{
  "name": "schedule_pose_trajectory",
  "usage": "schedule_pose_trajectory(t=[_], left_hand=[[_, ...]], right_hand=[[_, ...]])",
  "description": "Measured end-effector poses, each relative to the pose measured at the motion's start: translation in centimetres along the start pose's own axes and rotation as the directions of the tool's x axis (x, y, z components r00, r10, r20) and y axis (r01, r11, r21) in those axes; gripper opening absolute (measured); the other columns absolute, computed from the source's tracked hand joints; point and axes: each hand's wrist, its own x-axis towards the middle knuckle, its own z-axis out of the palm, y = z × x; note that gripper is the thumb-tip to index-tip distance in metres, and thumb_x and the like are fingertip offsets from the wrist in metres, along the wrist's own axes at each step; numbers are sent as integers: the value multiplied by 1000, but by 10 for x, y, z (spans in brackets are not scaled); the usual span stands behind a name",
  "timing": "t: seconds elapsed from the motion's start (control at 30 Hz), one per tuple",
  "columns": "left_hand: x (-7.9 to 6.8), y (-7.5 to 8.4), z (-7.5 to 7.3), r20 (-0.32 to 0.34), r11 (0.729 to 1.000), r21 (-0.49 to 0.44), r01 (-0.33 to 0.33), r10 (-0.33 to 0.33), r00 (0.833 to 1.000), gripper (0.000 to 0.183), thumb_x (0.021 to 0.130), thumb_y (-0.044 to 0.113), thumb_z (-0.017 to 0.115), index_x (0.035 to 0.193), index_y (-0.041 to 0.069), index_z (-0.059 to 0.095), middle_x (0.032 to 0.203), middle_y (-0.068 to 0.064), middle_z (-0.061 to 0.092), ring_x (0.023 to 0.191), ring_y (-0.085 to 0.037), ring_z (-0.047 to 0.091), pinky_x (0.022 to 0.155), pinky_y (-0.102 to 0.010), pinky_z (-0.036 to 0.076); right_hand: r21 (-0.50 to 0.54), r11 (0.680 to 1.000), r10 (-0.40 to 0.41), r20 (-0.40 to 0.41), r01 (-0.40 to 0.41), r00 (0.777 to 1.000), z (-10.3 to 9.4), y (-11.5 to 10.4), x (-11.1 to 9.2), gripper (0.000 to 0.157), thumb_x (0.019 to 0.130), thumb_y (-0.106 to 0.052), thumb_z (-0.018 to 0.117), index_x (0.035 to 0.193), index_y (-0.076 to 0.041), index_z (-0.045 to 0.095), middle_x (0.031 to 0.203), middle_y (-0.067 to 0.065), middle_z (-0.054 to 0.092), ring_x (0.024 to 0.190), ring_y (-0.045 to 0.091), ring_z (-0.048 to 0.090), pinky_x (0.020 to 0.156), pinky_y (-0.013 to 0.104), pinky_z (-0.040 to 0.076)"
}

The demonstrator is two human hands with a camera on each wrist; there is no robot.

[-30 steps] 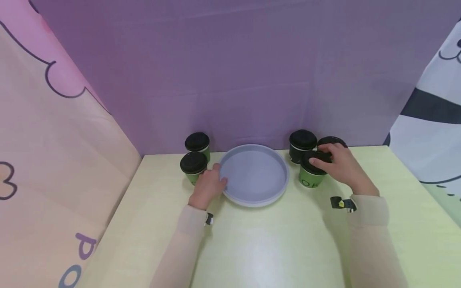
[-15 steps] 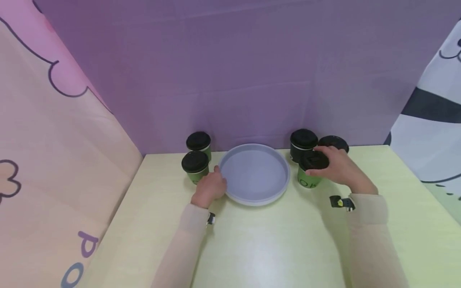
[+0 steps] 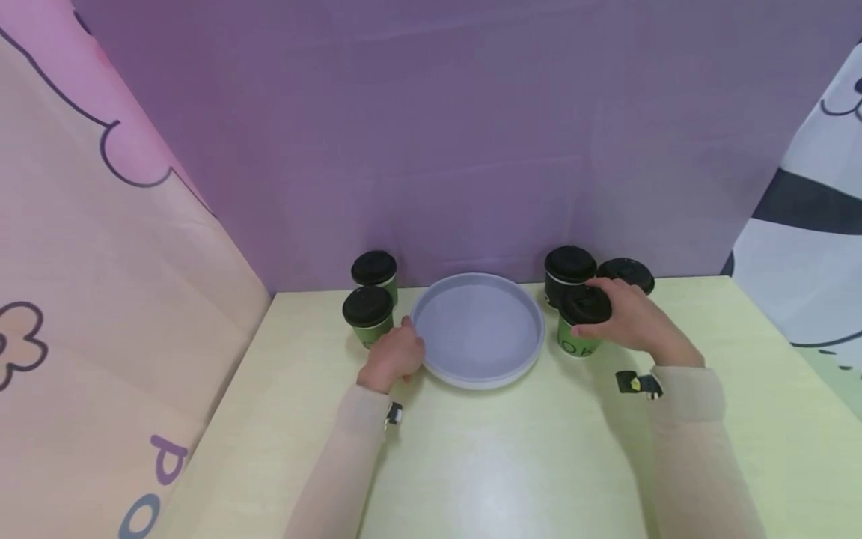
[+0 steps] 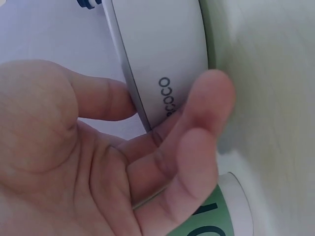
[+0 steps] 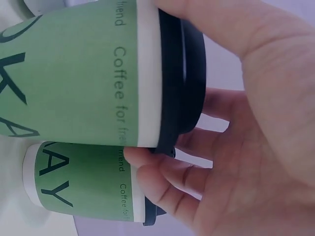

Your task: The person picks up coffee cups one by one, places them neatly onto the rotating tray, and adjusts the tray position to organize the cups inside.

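My left hand (image 3: 393, 353) pinches the near left edge of a round pale lilac tray (image 3: 478, 329). In the left wrist view the thumb lies at its rim and the other fingers curl by its lettered outer wall (image 4: 162, 59). My right hand (image 3: 636, 320) grips a green paper coffee cup (image 3: 578, 344) with a black lid, just right of the tray. Seen from the right wrist, thumb and fingers span the lid (image 5: 182, 73) and upper edge of this upright cup. A second green cup (image 5: 83, 182) stands right beside it, near the curled fingers.
Two green lidded cups, the front one (image 3: 368, 318) and the back one (image 3: 375, 271), stand left of the tray. A dark cup (image 3: 569, 273) is behind the gripped one. A purple cloth wall (image 3: 431, 150) borders the table's back edge.
My right hand has shifted its grip on the coffee cup, with the thumb lower on its side, and the cup has moved slightly left. My left hand has drawn in against the tray's edge.
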Motion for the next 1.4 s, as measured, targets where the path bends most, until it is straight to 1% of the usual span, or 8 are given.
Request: schedule_pose_trajectory(t=[0.2, 0.3, 0.4, 0.47, 0.67, 0.93, 1.17, 1.4], left_hand=[[2, 0, 2, -21, 1000, 16, -8, 9, 1000, 63, 106, 21, 37, 158, -10, 19, 56, -7, 62, 50, -25, 66, 65, -33, 49], [3, -1, 2, -22, 1000, 9, -9, 9, 1000, 63, 107, 20, 37, 158, -10, 19, 57, -7, 63, 47, -22, 64, 63, -35, 50], [3, -2, 1, -23, 1000, -6, -6, 6, 1000, 62, 107, 20, 36, 159, -9, 19, 58, -8, 63, 44, -20, 60, 55, -33, 46], [4, -3, 1, -27, 1000, -8, -9, 8, 1000, 61, 107, 20, 36, 158, -9, 20, 58, -7, 62, 44, -19, 58, 52, -32, 44], [5, -2, 1, -45, 1000, 6, -26, 26, 999, 60, 106, 18, 36, 158, -10, 21, 55, -6, 61, 43, -19, 58, 55, -32, 45], [5, 0, 0, -42, 999, -6, -35, 35, 999, 59, 107, 18, 36, 157, -10, 22, 55, -6, 61, 41, -18, 56, 54, -32, 45], [8, 1, 0, -56, 998, -1, -56, 55, 997, 59, 106, 19, 35, 156, -10, 25, 55, -5, 61, 44, -19, 59, 62, -32, 47], [6, 0, -2, -41, 999, -19, -34, 34, 999, 59, 107, 20, 38, 157, -9, 25, 59, -7, 63, 45, -19, 58, 56, -34, 44]], right_hand=[[-1, 1000, 0, -32, 0, 999, -2, -4, -2, 106, 79, -58, 82, 151, 4, 37, 149, 39, 39, 135, 59, 35, 109, 74, 33], [13, 1000, -3, -51, 3, 999, -4, -6, -1, 105, 80, -58, 81, 152, 4, 36, 150, 39, 38, 136, 59, 34, 108, 74, 33], [32, 999, -9, -76, 12, 997, -6, -8, -1, 103, 81, -55, 82, 153, 3, 36, 150, 38, 38, 134, 57, 35, 107, 74, 34], [48, 999, -16, -99, 20, 995, -8, -9, -2, 101, 81, -52, 83, 152, 2, 37, 150, 37, 39, 132, 55, 36, 107, 73, 34], [75, 997, -13, -165, 26, 986, -12, -12, -4, 96, 82, -51, 82, 152, -3, 39, 150, 32, 40, 132, 52, 34, 105, 72, 36], [105, 994, -1, -230, 26, 973, -15, -10, -7, 92, 83, -47, 81, 153, -5, 39, 149, 34, 39, 133, 52, 36, 103, 73, 35], [127, 991, -13, -284, 51, 959, -20, -16, -6, 90, 83, -48, 82, 152, -6, 42, 147, 32, 44, 133, 49, 36, 102, 69, 35], [156, 985, -25, -318, 79, 948, -17, -24, -5, 91, 81, -46, 84, 151, -5, 44, 148, 31, 45, 133, 48, 35, 103, 71, 34]])
